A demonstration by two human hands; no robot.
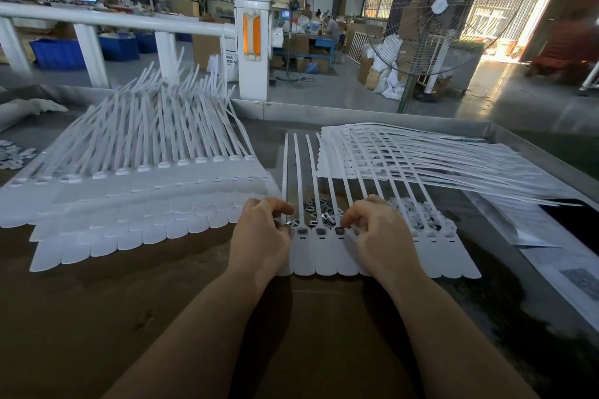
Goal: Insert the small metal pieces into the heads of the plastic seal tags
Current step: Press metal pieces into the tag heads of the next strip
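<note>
White plastic seal tags (pixel 372 256) lay in a joined strip under both curled hands, left hand (pixel 264 233) and right hand (pixel 377 230) apparently pinching small metal pieces (pixel 319 209) (heaped just beyond the fingertips) at the heads, seating underway, next empty head needing careful alignment

Only one bit of print is readable: "ABS RESIN" in dark letters on a white sack (pixel 229 62) standing on the floor, far beyond both hands. The monitor screens in the background are too blurred to read.

Brown table (pixel 97 317) under seal tags (pixel 382 253), metal pieces (pixel 319 206)
</note>
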